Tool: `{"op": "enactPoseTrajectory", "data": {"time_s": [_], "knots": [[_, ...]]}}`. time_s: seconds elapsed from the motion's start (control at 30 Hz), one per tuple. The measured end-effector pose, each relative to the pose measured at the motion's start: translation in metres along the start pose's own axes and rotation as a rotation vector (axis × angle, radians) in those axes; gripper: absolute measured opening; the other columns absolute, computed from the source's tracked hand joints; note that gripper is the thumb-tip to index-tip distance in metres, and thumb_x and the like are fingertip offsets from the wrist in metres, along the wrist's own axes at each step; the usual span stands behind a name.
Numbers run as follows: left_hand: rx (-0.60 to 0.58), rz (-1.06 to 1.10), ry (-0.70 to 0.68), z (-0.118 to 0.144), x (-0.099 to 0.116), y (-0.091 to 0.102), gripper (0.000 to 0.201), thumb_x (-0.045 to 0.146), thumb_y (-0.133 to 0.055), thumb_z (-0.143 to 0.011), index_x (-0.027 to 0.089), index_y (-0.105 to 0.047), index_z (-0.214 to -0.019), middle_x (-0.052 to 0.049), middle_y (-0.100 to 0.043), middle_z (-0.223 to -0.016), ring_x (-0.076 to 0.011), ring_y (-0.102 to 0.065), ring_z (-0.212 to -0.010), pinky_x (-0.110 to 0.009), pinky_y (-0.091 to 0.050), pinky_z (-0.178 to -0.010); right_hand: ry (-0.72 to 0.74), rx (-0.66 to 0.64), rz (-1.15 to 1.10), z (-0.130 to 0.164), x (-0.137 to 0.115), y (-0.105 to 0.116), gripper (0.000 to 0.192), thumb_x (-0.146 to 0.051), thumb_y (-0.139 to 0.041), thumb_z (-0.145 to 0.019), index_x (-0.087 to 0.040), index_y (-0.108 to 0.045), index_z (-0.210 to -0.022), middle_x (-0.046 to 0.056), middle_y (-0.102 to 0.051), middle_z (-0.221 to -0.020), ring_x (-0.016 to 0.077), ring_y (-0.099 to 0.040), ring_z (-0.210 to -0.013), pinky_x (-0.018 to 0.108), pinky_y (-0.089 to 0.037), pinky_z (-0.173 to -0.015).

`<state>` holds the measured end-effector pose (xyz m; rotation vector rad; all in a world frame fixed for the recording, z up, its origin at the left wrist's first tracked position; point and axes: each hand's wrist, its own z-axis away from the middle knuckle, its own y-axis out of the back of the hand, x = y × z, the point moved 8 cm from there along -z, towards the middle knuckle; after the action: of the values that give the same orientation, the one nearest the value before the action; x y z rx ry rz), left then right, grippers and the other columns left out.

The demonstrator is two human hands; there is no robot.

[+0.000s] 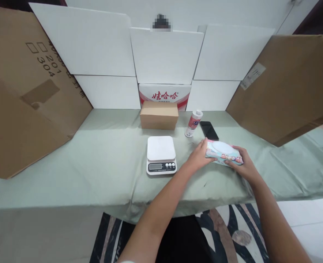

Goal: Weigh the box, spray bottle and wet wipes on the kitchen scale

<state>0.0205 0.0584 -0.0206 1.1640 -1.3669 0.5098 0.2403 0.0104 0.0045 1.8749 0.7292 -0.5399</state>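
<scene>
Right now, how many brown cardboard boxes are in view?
3: one large box leaning at left, another large box at right, a small box behind the scale. Others may be hidden.

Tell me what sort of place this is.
Probably a makeshift home packing or weighing station: a table under a green cloth, screened by cardboard sheets, with a digital scale and small carton. Both hands grip a wipes pack.
</scene>
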Motion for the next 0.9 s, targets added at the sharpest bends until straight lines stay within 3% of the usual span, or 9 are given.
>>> {"op": "enactPoseTrajectory", "data": {"time_s": [0.07,0.13,0.23,0.3,0.4,0.5,0.6,0.77,0.9], "knots": [[0.021,-0.067,-0.019,0.001,0.001,-0.001,0.115,0.048,-0.082,-0.082,0.016,-0.015,-0.170,-0.022,-0.019,-0.178,-0.0383,-0.017,-0.167,-0.056,-0.029,-0.136,-0.022,-0.038,0.068,0.002,-0.001,0.002,0.089,-0.076,-0.080,-0.072,-0.024,-0.057,-0.140,0.019,-0.067,-0.136,0.0400,-0.069,-0.119,0.056,-0.058,-0.098],[0.102,-0.185,-0.110,0.016,0.012,0.004,0.103,0.049,-0.076,-0.088,0.015,-0.020,-0.169,-0.021,-0.019,-0.178,-0.0378,-0.014,-0.168,-0.056,-0.031,-0.135,0.019,0.009,0.169,0.005,-0.023,0.011,0.083,-0.080,-0.074,-0.076,-0.024,-0.063,-0.135,0.020,-0.068,-0.134,0.0425,-0.066,-0.125,0.062,-0.053,-0.106],[0.135,-0.438,-0.437,0.063,0.044,-0.003,0.058,0.042,-0.059,-0.100,0.016,-0.051,-0.152,-0.020,-0.045,-0.166,-0.0329,-0.043,-0.157,-0.047,-0.050,-0.121,0.082,0.224,0.192,0.003,-0.080,0.019,0.066,-0.075,-0.068,-0.085,-0.025,-0.069,-0.126,0.018,-0.068,-0.138,0.0424,-0.060,-0.135,0.067,-0.043,-0.115],[-0.079,-0.589,-0.761,0.104,0.064,-0.028,0.030,0.034,-0.053,-0.103,0.023,-0.068,-0.125,-0.012,-0.070,-0.141,-0.0227,-0.070,-0.126,-0.035,-0.060,-0.094,0.021,0.311,-0.009,-0.009,-0.109,0.000,0.054,-0.064,-0.070,-0.089,-0.026,-0.069,-0.127,0.015,-0.069,-0.137,0.0359,-0.066,-0.127,0.059,-0.052,-0.108],[-0.550,-0.735,-1.063,0.159,0.066,-0.063,0.019,0.032,-0.053,-0.102,0.027,-0.071,-0.100,-0.001,-0.079,-0.096,-0.0149,-0.074,-0.083,-0.030,-0.049,-0.060,-0.112,0.286,-0.483,-0.044,-0.125,-0.072,0.058,-0.058,-0.071,-0.086,-0.024,-0.062,-0.131,0.016,-0.067,-0.140,0.0326,-0.067,-0.129,0.054,-0.056,-0.107],[-0.739,-0.796,-0.991,0.174,0.053,-0.074,0.022,0.035,-0.052,-0.100,0.025,-0.071,-0.096,0.000,-0.075,-0.076,-0.0183,-0.073,-0.075,-0.035,-0.046,-0.056,-0.264,0.301,-0.642,-0.076,-0.115,-0.148,0.081,-0.048,-0.077,-0.074,-0.022,-0.048,-0.145,0.020,-0.056,-0.154,0.0325,-0.056,-0.144,0.052,-0.050,-0.116],[-0.847,-0.658,-1.020,0.202,0.042,-0.091,0.024,0.033,-0.052,-0.097,0.027,-0.075,-0.100,-0.001,-0.077,-0.078,-0.0174,-0.074,-0.078,-0.033,-0.048,-0.058,-0.287,0.323,-0.620,-0.096,-0.098,-0.194,0.079,-0.040,-0.067,-0.074,-0.019,-0.044,-0.146,0.020,-0.059,-0.149,0.0281,-0.064,-0.132,0.051,-0.050,-0.115],[-1.166,-0.560,-1.067,0.283,-0.002,-0.153,0.007,0.032,-0.073,-0.078,0.036,-0.076,-0.073,0.003,-0.072,-0.068,-0.0138,-0.060,-0.050,-0.026,-0.032,-0.041,-0.219,0.449,-0.336,-0.104,-0.086,-0.197,0.051,-0.037,-0.060,-0.077,-0.019,-0.057,-0.124,0.015,-0.071,-0.123,0.0262,-0.069,-0.109,0.047,-0.055,-0.104],[-1.251,-0.508,-0.925,0.292,-0.025,-0.183,0.007,0.031,-0.075,-0.070,0.033,-0.072,-0.065,0.003,-0.074,-0.071,-0.0137,-0.052,-0.043,-0.026,-0.024,-0.039,-0.129,0.369,-0.394,-0.103,-0.104,-0.197,0.045,-0.042,-0.069,-0.079,-0.017,-0.061,-0.115,0.014,-0.074,-0.111,0.0269,-0.071,-0.100,0.046,-0.058,-0.097]]}}
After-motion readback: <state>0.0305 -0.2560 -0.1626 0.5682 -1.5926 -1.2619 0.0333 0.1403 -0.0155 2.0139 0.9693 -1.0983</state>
